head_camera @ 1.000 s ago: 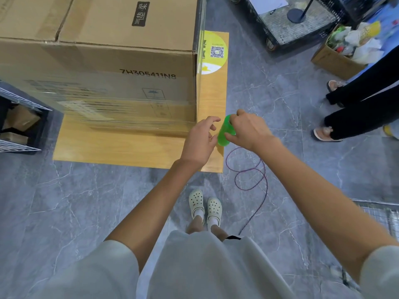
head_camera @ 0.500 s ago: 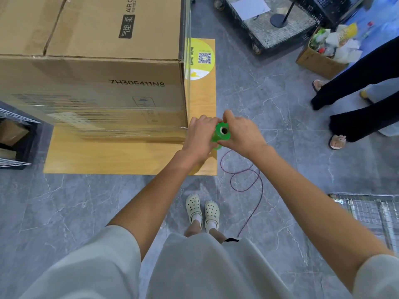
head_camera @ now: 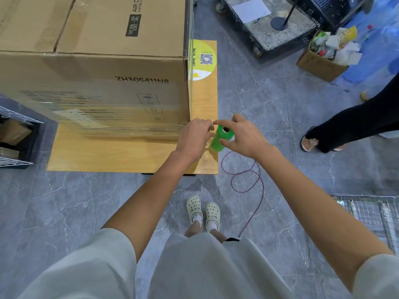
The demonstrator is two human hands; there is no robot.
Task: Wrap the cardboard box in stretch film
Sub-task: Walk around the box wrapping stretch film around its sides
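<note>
Only the lower band of the cardboard box (head_camera: 97, 67) on the wooden board (head_camera: 129, 156) looks done in stretch film (head_camera: 121, 119), the top is left bare, and the green roll (head_camera: 220, 140) is gripped by the right hand (head_camera: 243, 137) near the board's right edge; the left hand (head_camera: 194, 138)'s hold can't be told.

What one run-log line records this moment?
step: wrapping | right hand: grips green film roll | left hand: beside roll, grip unclear | cardboard box: stretch film across lower front

cardboard box (head_camera: 92, 67): cut off top, left | green roll (head_camera: 219, 141): partly behind right hand (head_camera: 243, 138)
</note>
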